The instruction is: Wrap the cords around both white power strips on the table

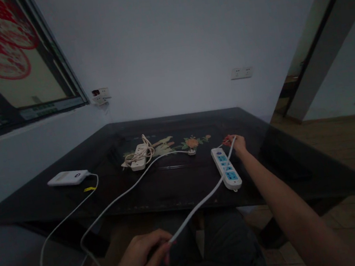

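A white cable [202, 200] runs between my hands, crossing over a white power strip [215, 161] with blue sockets. My left hand [147, 252], low in front of the table edge, pinches the cable between thumb and fingers. Beyond the strip's far end, my right hand [236, 142] is closed around the cable near the table top. A white plug [192, 152] lies at the table's middle, with a thin cord curving from it toward the near left and off the edge.
The dark table [178, 189] has a painted flower pattern. A second power strip [139, 157], wrapped in its cord, lies left of centre. Farther left is a white box-like device [68, 178] with a cord. Wall sockets [241, 72] are at the back; a window [24, 61] is on the left.
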### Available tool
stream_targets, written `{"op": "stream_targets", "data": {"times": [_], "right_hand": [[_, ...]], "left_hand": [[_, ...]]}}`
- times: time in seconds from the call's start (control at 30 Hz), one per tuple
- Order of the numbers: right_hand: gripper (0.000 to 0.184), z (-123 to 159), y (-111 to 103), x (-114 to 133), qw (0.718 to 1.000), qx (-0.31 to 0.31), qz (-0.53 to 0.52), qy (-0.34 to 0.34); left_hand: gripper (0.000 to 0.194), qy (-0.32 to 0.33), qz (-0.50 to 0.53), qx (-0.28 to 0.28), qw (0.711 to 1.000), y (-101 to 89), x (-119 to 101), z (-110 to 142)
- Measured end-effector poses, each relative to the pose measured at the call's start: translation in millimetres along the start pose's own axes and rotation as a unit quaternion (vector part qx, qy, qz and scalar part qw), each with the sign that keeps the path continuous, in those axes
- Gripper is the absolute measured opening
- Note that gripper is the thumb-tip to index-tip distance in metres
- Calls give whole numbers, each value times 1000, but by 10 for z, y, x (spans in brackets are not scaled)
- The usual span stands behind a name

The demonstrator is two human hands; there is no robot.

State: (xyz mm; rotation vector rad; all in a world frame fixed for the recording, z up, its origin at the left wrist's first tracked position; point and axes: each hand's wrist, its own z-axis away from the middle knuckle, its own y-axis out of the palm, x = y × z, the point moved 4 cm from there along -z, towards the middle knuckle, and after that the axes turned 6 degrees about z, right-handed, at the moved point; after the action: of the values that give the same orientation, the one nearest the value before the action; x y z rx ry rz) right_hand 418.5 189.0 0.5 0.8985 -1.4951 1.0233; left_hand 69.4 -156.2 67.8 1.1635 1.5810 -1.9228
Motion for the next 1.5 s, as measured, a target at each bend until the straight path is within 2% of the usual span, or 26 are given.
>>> {"op": "stream_targets", "data": {"times": [0.13, 0.27, 0.37, 0.5, 0.6, 0.67, 0.83, 0.9, 0.97, 1.07, 1.23, 1.37, 1.5], "right_hand": [[16, 85, -26, 77, 998, 24, -51, -19], [30, 235, -118, 152, 995, 45, -79, -28], [37, 446, -233, 167, 994, 57, -96, -18], [28, 797, -441, 224, 989, 75, -125, -17], [27, 1008, -539, 315, 985, 84, -147, -10], [30, 1108, -529, 389, 986, 93, -141, -11], [47, 1289, -312, 504, 988, 124, -71, -65], [51, 1341, -230, 493, 986, 131, -52, -86], [54, 1376, -187, 462, 986, 130, -32, -102], [54, 1392, -189, 421, 985, 116, 21, -123], [43, 1379, -272, 403, 974, 52, 160, -154], [39, 1396, -284, 392, 964, 29, 204, -168], [37, 1427, -272, 387, 948, 5, 260, -183]], "left_hand": [[22, 19, 10, -27, 999, 148, -91, -130], [23, 67, 31, -58, 996, 196, -194, -156], [22, 102, 35, -89, 990, 218, -199, -98], [19, 128, 51, -107, 985, 324, -167, -16], [17, 127, 68, -55, 988, 531, -140, -64], [16, 97, 74, 1, 993, 736, -84, -173], [13, -22, 86, 141, 986, 1327, 179, -488], [15, -42, 103, 178, 978, 1485, 262, -549], [18, -45, 118, 196, 972, 1558, 304, -571], [23, -51, 110, 202, 972, 1552, 318, -564], [29, -32, 69, 207, 975, 1442, 216, -581], [22, 40, 147, 137, 979, 1201, -53, -777], [25, 118, 203, 55, 970, 909, -293, -1215]]}}
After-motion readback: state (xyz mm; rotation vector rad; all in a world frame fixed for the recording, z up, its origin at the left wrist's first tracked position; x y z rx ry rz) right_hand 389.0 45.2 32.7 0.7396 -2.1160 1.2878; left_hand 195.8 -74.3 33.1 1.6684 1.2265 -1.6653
